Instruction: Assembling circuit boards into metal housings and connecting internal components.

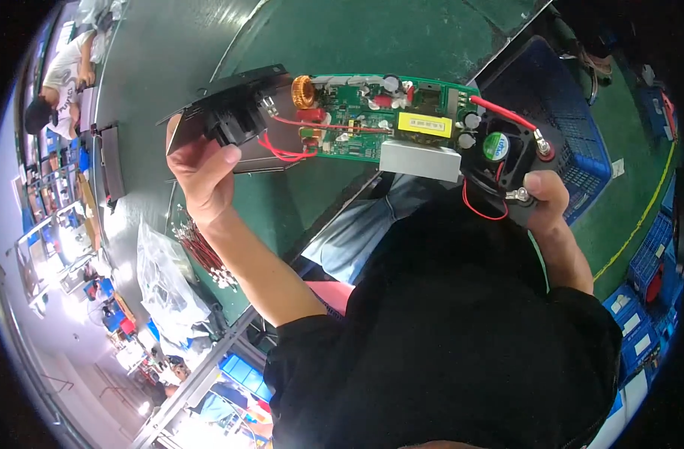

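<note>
A green circuit board (357, 142) is held up in front of me between both hands. On it sit a copper coil (302, 92), a yellow-wrapped transformer (424, 125) and a silver metal block (420, 160). My left hand (203, 176) is closed around a black end panel (230, 97) with a black socket on its inner side. Thin red wires run from that panel to the board. At the other end, my right hand (548, 198) grips a black fan (495, 150), its thumb beside a metal terminal. A thick red cable (507, 112) reaches a second terminal.
Beyond the fan stands a blue plastic crate (574, 142). A bundle of red and black wires (203, 251) and a clear plastic bag (166, 288) lie on the green-topped table (342, 37). Another person (65, 82) works at the far left. Blue bins (637, 322) line the right side.
</note>
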Available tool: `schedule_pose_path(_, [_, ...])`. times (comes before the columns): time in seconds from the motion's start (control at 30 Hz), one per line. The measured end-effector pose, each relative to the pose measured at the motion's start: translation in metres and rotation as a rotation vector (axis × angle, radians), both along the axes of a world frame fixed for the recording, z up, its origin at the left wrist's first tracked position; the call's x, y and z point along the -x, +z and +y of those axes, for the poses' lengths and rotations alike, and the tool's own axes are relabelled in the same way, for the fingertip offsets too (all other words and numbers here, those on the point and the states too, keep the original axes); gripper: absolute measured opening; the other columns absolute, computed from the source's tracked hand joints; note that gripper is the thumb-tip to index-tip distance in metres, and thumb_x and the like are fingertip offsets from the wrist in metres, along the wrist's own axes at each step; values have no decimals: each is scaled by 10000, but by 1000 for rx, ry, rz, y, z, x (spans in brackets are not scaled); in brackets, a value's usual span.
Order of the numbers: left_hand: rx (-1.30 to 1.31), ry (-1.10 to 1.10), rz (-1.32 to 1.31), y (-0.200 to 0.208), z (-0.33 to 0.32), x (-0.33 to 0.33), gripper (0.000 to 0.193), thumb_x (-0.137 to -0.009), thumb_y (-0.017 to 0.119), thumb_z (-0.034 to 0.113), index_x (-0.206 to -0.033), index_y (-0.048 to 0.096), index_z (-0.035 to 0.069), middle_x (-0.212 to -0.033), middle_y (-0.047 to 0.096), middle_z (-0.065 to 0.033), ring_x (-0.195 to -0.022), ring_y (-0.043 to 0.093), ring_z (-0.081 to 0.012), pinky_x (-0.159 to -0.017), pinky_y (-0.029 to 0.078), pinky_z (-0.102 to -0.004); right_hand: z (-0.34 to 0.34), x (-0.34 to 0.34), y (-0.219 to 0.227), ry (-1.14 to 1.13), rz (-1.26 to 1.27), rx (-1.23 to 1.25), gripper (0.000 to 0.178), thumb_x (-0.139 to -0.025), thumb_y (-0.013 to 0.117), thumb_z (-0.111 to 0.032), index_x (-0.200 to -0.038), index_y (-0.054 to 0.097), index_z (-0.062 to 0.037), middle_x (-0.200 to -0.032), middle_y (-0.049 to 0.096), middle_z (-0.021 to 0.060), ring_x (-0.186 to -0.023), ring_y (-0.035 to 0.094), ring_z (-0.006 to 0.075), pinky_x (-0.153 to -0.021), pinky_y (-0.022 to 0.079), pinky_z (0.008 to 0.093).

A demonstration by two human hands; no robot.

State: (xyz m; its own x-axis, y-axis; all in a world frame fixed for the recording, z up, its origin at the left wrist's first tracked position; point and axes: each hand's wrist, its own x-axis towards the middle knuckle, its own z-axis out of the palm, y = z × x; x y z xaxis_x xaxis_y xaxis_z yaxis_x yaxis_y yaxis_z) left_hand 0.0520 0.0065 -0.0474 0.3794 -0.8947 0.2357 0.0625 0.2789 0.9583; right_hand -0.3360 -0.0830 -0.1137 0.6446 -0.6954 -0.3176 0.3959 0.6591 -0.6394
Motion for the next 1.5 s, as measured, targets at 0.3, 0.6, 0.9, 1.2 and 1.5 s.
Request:
schedule_pose_path(0.3, [-9,-9,5,-2,3,-5,605,-629,773,-81,-1193,561,-33,-1118,649,-126,-1030,623,-225,-950,473,-352,-4,-5,1,35,2,-58,804,-693,631,-263,-1397,419,63,-1229,610,223,-1053,661,303,-919,560,394])
schedule_pose_path(0.6, [-54,-19,30,3,-1,1,519,-632,782,-113,-1086,560,9,-1059,646,-105,-992,628,-213,-915,490,-356,-9,-1,-1,-10,61,4,843,-681,651,-290,-1407,408,62,-1247,603,225,-1057,663,307,-912,563,400])
schedule_pose_path(0.9, [-50,8,-3,3,-5,3,531,-624,788,-111,-1085,555,12,-1046,647,-107,-985,627,-212,-912,495,-357,-14,10,-11,-11,72,-39,831,-690,645,-302,-1401,414,61,-1238,605,226,-1051,663,312,-928,556,416])
schedule_pose_path(1.2, [-67,-1,27,6,-2,5,524,-621,768,-126,-1078,551,9,-1046,641,-107,-982,626,-213,-916,495,-359,-8,8,-10,23,-51,-30,790,-714,633,-234,-1409,405,63,-1283,590,218,-1111,639,314,-996,514,435])
schedule_pose_path(1.5, [-33,-8,25,4,-1,5,603,-613,754,-120,-1169,544,-12,-1065,641,-106,-994,628,-227,-940,483,-363,-7,4,-3,-49,108,-8,858,-678,689,-338,-1384,429,75,-1188,632,214,-987,682,271,-821,596,352])
